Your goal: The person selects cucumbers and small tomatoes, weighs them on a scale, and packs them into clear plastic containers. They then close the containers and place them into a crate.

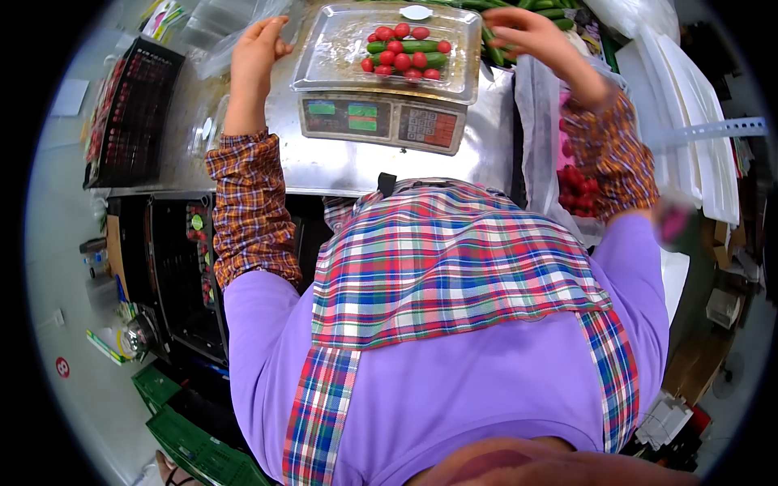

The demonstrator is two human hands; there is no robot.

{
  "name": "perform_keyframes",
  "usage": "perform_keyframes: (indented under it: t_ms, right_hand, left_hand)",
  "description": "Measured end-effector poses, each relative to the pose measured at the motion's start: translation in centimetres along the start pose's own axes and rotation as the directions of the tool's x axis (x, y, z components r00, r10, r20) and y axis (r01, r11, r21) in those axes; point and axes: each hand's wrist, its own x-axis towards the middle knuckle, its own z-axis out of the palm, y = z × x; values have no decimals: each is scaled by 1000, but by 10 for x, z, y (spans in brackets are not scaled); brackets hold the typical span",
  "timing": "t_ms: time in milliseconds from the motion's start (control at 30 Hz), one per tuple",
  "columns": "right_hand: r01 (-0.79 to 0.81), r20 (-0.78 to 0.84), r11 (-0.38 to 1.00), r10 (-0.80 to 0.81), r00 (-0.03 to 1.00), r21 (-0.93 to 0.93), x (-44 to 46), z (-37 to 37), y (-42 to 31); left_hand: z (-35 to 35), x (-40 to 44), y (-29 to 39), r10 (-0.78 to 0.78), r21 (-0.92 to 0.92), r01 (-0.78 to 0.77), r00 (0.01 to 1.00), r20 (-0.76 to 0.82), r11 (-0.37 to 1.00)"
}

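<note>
A metal tray (pixel 324 61) rests on a digital scale (pixel 381 121) at the top centre. On it lies a pack of round red tomatoes (pixel 402 60) with green cucumbers (pixel 425 47) among them. To the tray's left is my left hand (pixel 259 49), fingers curled together beside clear plastic; whether they pinch anything is too small to tell. My right hand (pixel 535 36) is raised at the tray's right, over the green vegetables, with its fingers apart and nothing visible in them.
A black crate (pixel 134 113) stands at the left of the metal table (pixel 486 146). More red tomatoes (pixel 577 190) lie in a lined container by my right forearm. Another black crate (pixel 182 275) is below the table's left edge, with green crates (pixel 203 449) lower down.
</note>
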Motion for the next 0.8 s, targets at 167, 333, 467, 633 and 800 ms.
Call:
perform_keyframes:
  t_ms: [167,333,467,633,800]
  right_hand:
    - [-430,-162,888,406,899,-161,-63,-53,91]
    - [-370,20,638,517,856,-676,-148,-20,176]
    - [-261,-27,680,334,942,-685,-172,11,175]
    - [-263,4,784,321,947,-562,-160,3,146]
    - [-450,-113,854,435,893,-261,-147,0,100]
  left_hand:
    - [-23,-20,15,-19,-1,19,986,-165,1000]
    - [-31,-18,-3,-67,-28,63,983,-173,998]
    - [-13,-18,-6,-106,72,113,990,-97,991]
    - [36,-22,-11,-79,393,12,985,156,919]
    - [85,-20,-25,67,537,-296,912,403,790]
